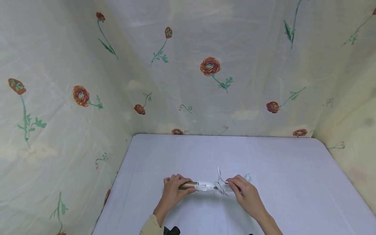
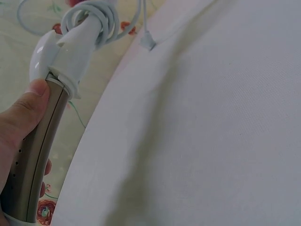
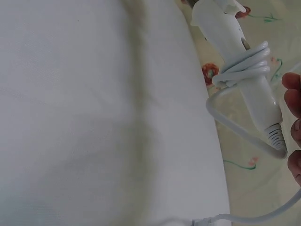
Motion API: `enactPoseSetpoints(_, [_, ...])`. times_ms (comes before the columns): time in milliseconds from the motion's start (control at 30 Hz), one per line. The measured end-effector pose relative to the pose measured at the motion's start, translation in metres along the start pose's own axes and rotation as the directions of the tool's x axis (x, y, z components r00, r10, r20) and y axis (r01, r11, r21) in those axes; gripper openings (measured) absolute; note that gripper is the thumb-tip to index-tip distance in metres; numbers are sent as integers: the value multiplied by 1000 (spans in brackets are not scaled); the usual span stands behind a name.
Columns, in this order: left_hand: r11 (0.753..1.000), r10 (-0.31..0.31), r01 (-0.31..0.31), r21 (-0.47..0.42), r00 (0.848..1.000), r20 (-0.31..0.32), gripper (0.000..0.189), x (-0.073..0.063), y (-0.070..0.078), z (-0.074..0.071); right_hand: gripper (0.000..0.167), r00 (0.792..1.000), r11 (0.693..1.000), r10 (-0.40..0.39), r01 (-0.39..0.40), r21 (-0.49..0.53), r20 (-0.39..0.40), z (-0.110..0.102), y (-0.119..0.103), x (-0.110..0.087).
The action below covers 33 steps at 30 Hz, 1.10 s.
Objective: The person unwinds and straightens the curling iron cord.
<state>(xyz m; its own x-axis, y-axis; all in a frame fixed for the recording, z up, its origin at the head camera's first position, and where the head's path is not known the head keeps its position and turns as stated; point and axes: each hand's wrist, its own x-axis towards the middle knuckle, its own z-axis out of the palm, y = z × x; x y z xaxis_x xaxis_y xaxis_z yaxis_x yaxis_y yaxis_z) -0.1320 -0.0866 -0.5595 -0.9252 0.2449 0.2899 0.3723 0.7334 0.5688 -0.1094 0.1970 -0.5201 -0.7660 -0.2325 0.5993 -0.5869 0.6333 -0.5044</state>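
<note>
A curling iron with a white handle and brown-gold barrel is held level above the white table. My left hand grips the barrel, thumb along it near the white clamp lever. Several turns of white power cord wrap the handle. By the handle's end, my right hand pinches the cord between thumb and fingers; only its fingertips show in the right wrist view. The plug dangles from the cord and appears beyond the right hand in the head view.
The white table has rounded far corners. Flower-printed cloth hangs around its back and sides. A small black object shows by the left sleeve at the bottom edge.
</note>
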Motion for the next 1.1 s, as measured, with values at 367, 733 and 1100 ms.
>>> enactPoseSetpoints(367, [1000, -2, 2, -13, 999, 45, 39, -1, 1, -3, 15, 996, 995, 90, -89, -39, 25, -3, 15, 6])
enactPoseSetpoints(733, [995, 20, -12, -100, 997, 80, 39, -3, -1, -5, 9, 985, 986, 150, -142, -89, 89, -5, 24, 17])
enactPoseSetpoints(1100, [991, 58, -44, -128, 993, 104, 38, -3, -3, -5, 10, 939, 952, 297, -277, -130, 175, 5, 39, 14])
